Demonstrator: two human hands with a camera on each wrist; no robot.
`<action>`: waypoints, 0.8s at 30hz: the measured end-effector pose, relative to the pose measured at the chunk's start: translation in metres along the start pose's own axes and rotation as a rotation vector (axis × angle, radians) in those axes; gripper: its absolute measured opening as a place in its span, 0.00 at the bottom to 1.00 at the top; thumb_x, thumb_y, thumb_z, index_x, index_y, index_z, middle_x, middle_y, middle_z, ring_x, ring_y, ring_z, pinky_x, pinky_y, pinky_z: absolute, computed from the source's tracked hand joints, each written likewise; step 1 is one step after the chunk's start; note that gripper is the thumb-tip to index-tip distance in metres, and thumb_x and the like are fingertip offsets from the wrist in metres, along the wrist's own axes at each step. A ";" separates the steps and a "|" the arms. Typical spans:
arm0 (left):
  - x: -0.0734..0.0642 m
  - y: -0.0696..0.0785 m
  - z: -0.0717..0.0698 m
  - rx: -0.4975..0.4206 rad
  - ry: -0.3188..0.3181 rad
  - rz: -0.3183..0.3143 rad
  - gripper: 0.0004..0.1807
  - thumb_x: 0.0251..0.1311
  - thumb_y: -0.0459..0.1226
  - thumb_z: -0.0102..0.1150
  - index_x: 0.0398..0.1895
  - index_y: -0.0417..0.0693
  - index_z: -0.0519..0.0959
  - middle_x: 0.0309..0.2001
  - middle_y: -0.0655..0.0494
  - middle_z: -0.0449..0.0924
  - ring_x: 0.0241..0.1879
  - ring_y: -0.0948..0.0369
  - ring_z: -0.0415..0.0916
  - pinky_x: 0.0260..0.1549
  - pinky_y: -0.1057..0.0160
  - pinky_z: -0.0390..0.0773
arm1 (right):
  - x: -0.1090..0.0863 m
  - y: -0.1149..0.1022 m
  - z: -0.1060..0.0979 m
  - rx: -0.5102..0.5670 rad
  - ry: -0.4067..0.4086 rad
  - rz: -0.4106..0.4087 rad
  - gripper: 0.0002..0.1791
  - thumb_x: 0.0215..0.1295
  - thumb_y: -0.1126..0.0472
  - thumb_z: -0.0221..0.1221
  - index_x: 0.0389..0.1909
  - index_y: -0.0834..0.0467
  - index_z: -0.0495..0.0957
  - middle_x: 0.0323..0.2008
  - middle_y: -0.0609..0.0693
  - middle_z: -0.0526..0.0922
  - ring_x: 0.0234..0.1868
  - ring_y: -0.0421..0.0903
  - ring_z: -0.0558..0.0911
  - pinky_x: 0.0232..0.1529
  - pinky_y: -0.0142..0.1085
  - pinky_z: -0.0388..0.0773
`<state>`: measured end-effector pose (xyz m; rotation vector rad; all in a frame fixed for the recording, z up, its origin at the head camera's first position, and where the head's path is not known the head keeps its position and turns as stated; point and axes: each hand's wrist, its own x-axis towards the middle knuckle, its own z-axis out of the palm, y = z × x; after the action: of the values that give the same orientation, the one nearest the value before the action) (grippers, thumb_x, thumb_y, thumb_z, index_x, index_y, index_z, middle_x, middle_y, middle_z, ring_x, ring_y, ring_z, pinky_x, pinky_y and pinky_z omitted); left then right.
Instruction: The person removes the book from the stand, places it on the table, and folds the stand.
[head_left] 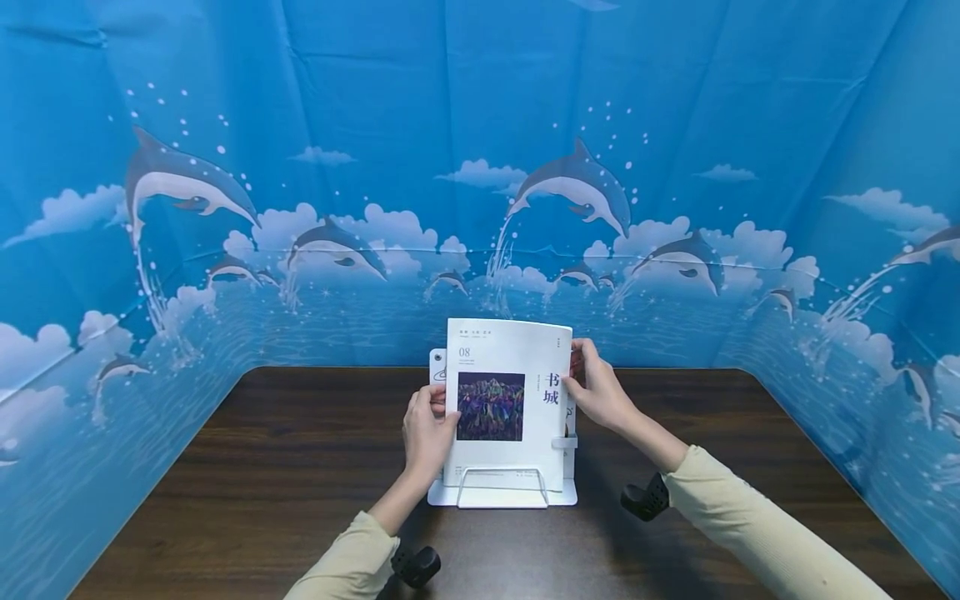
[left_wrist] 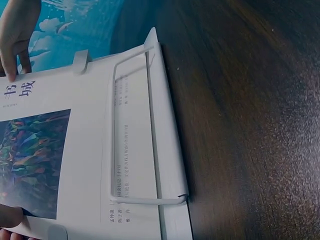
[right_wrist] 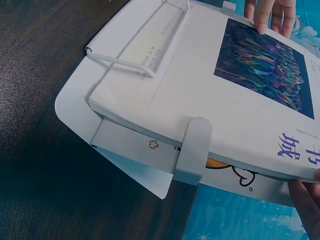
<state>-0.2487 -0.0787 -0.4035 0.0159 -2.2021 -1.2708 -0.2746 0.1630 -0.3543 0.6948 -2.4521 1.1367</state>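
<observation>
A white-covered book (head_left: pixel 491 400) with a dark, colourful picture stands upright on a white bookstand (head_left: pixel 564 493). My left hand (head_left: pixel 427 429) grips the book's left edge, its thumb on the cover and the fingers going behind. On the opposite edge, higher up, my right hand (head_left: pixel 596 387) pinches it the same way. A white wire bar (left_wrist: pixel 113 135) crosses the front of the book's lower part. White side clips hook over its edges; the right clip (right_wrist: pixel 197 145) shows clearly in the right wrist view. Printed doodles cover the stand's backplate (right_wrist: pixel 240 180), mostly hidden behind the book.
The stand sits on a dark wooden table (head_left: pixel 262 483), near its back edge. Behind and at both sides hangs a blue curtain (head_left: pixel 420 108) printed with dolphins. Black wrist devices are at the left sleeve (head_left: pixel 352 558) and right sleeve (head_left: pixel 750 525).
</observation>
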 end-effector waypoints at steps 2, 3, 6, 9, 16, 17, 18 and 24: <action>0.000 0.000 0.000 0.007 -0.001 0.009 0.21 0.39 0.23 0.66 0.42 0.36 0.75 0.36 0.47 0.75 0.33 0.55 0.74 0.32 0.58 0.76 | 0.000 0.001 0.001 0.004 -0.011 -0.009 0.25 0.57 0.76 0.53 0.55 0.67 0.57 0.36 0.58 0.73 0.35 0.48 0.74 0.28 0.34 0.73; 0.000 0.000 -0.001 0.009 -0.003 0.014 0.21 0.39 0.23 0.66 0.42 0.35 0.75 0.35 0.47 0.75 0.32 0.55 0.74 0.32 0.58 0.77 | -0.001 0.001 0.001 0.010 -0.018 -0.012 0.26 0.57 0.76 0.53 0.56 0.67 0.56 0.36 0.58 0.73 0.35 0.48 0.74 0.28 0.34 0.73; 0.000 0.000 -0.002 0.017 -0.009 0.031 0.21 0.39 0.23 0.67 0.42 0.35 0.75 0.35 0.47 0.75 0.32 0.56 0.74 0.31 0.59 0.78 | -0.003 0.002 0.001 0.015 -0.053 -0.015 0.26 0.60 0.75 0.51 0.59 0.66 0.54 0.38 0.58 0.73 0.35 0.48 0.75 0.29 0.34 0.75; 0.001 0.000 -0.003 0.020 -0.022 0.041 0.21 0.40 0.23 0.67 0.42 0.35 0.75 0.35 0.47 0.75 0.33 0.56 0.75 0.30 0.60 0.78 | -0.005 0.003 0.001 0.015 -0.085 -0.019 0.27 0.63 0.74 0.48 0.61 0.67 0.52 0.40 0.59 0.73 0.37 0.48 0.77 0.32 0.34 0.77; 0.003 -0.001 -0.005 0.004 -0.047 0.050 0.20 0.41 0.22 0.65 0.41 0.34 0.74 0.37 0.46 0.74 0.35 0.55 0.75 0.32 0.60 0.79 | -0.007 0.004 0.002 0.026 -0.058 -0.003 0.28 0.63 0.73 0.49 0.63 0.65 0.52 0.40 0.58 0.74 0.38 0.48 0.77 0.35 0.38 0.77; 0.003 -0.001 -0.005 -0.006 -0.048 0.049 0.20 0.41 0.22 0.65 0.41 0.34 0.74 0.37 0.45 0.74 0.35 0.55 0.75 0.32 0.60 0.79 | -0.007 0.004 0.003 0.030 -0.048 0.000 0.28 0.63 0.73 0.49 0.63 0.64 0.52 0.40 0.57 0.74 0.38 0.48 0.77 0.35 0.37 0.77; 0.003 -0.002 -0.004 -0.016 -0.051 0.050 0.19 0.41 0.21 0.65 0.41 0.33 0.73 0.37 0.45 0.74 0.35 0.54 0.75 0.32 0.61 0.79 | -0.007 0.005 0.003 0.037 -0.038 0.007 0.28 0.63 0.73 0.50 0.63 0.64 0.53 0.39 0.56 0.74 0.37 0.47 0.77 0.34 0.37 0.77; 0.004 -0.002 -0.005 -0.062 -0.078 0.042 0.19 0.41 0.19 0.63 0.40 0.32 0.73 0.37 0.43 0.74 0.34 0.53 0.75 0.31 0.62 0.80 | -0.010 0.002 0.003 0.101 0.021 0.042 0.27 0.61 0.74 0.51 0.62 0.67 0.58 0.37 0.59 0.76 0.35 0.50 0.78 0.31 0.38 0.76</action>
<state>-0.2499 -0.0853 -0.4011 -0.1052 -2.2148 -1.3367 -0.2679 0.1643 -0.3627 0.6593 -2.4158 1.2850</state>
